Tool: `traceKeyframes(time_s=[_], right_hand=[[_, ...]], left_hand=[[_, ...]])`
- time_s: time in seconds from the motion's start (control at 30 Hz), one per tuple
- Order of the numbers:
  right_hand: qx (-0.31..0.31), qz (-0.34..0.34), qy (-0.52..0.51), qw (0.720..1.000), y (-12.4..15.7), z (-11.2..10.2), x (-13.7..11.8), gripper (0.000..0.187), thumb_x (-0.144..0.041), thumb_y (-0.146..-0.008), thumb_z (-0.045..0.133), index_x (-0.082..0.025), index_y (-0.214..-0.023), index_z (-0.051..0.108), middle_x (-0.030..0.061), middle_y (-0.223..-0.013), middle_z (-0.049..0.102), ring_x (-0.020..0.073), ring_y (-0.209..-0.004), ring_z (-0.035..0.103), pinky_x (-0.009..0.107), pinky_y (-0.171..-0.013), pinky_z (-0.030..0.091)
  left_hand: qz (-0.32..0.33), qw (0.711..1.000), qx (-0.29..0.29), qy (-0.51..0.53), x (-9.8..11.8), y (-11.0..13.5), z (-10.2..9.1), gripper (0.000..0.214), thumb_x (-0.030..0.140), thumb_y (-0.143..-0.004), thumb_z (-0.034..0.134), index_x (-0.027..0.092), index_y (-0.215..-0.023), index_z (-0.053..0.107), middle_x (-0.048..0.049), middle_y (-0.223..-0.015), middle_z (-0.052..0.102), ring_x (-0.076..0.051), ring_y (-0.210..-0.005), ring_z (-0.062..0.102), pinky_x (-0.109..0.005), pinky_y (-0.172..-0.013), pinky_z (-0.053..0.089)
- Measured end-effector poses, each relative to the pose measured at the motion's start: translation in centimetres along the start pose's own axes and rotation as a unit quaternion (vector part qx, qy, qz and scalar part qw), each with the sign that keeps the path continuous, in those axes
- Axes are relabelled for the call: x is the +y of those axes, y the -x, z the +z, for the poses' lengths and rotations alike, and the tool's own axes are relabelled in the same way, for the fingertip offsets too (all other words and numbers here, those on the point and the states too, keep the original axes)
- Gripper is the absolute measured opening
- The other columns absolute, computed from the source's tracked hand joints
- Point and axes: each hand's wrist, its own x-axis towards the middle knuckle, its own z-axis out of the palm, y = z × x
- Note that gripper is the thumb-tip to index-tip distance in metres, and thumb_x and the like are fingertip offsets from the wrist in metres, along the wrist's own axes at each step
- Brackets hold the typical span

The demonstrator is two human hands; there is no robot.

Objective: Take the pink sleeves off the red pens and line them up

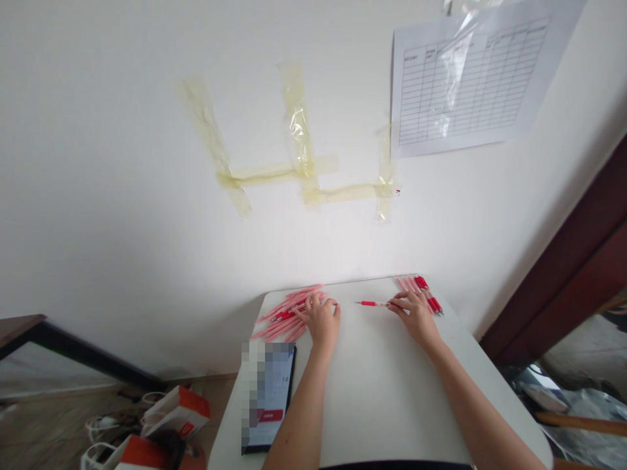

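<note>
My right hand (414, 313) pinches the back end of a red-and-white pen (368, 303), whose tip points left above the white table (377, 385). Beside that hand, at the table's far right corner, lie several red pens (430, 297) and a few thin pink sticks (404, 284). My left hand (323, 320) is at the right edge of a loose pile of thin pink sticks (274, 331), its fingers spread and curved. Among the pile are red pen parts (283, 316), partly covered by the sticks and my fingers. Whether the left fingertips touch them is hard to see.
A phone (274, 398) lies at the table's left edge, beside my left forearm. Behind the table rises a white wall with yellowed tape (264, 177) and a printed sheet (470, 85). Orange-and-white bags (176, 411) stand on the floor at left.
</note>
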Motion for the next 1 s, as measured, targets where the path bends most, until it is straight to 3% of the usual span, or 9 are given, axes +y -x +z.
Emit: traceKeyframes(time_s=[0.2, 0.43, 1.0], right_hand=[[-0.003, -0.003, 0.005, 1.0, 0.0, 0.1, 0.0, 0.044, -0.062, -0.094, 0.05, -0.031, -0.093, 0.08, 0.0082, -0.102, 0.071, 0.0287, -0.098, 0.056, 0.049, -0.091, 0.048], [-0.004, 0.001, -0.002, 1.0, 0.0, 0.2, 0.0, 0.046, -0.064, -0.093, 0.049, -0.03, -0.094, 0.081, 0.0085, -0.103, 0.071, 0.0286, -0.099, 0.057, 0.049, -0.092, 0.047], [0.002, 0.01, -0.031, 0.999, -0.1, 0.1, -0.4, 0.045, -0.064, -0.092, 0.051, -0.03, -0.092, 0.081, 0.0082, -0.102, 0.071, 0.0284, -0.1, 0.057, 0.048, -0.094, 0.047]], left_hand=[[0.022, 0.993, 0.034, 0.109, 1.4, 0.1, -1.0, 0.007, 0.034, -0.084, 0.071, 0.033, -0.087, 0.078, -0.0052, -0.138, 0.056, -0.034, -0.132, 0.044, -0.069, -0.111, 0.028], [0.02, 0.991, 0.036, 0.131, 1.6, 0.1, -1.0, 0.005, 0.034, -0.081, 0.077, 0.034, -0.084, 0.08, -0.003, -0.134, 0.059, -0.028, -0.121, 0.053, -0.057, -0.112, 0.032], [0.011, 0.991, 0.011, 0.136, 1.9, 0.2, -1.1, 0.005, 0.034, -0.079, 0.078, 0.035, -0.083, 0.081, -0.0026, -0.134, 0.06, -0.028, -0.123, 0.051, -0.057, -0.114, 0.03]])
